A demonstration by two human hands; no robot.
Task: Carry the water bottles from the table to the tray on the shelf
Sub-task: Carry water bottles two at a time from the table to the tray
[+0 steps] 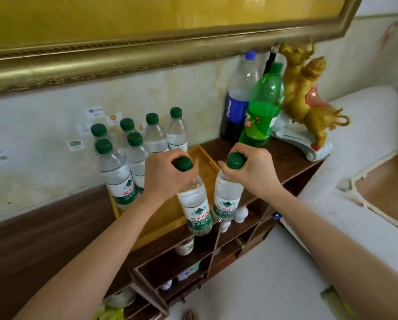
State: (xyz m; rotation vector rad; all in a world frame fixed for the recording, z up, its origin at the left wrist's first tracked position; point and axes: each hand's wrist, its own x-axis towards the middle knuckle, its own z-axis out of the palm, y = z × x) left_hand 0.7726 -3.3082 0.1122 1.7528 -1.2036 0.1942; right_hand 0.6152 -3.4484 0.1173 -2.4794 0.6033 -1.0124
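My left hand [163,174] grips the neck of a clear water bottle [194,209] with a green cap, held over the near part of the wooden tray [205,158]. My right hand [251,169] holds a second water bottle [225,199] by its neck, hanging just past the tray's right edge, over the dark shelf top [285,158]. Several more green-capped water bottles [133,155] stand upright in the tray's far left part, against the wall.
A large Pepsi bottle [236,107] and a large green soda bottle [262,107] stand behind the tray at the right, next to a golden figurine [308,95]. A gold picture frame [147,54] hangs overhead. Open shelf compartments [184,262] with small jars lie below.
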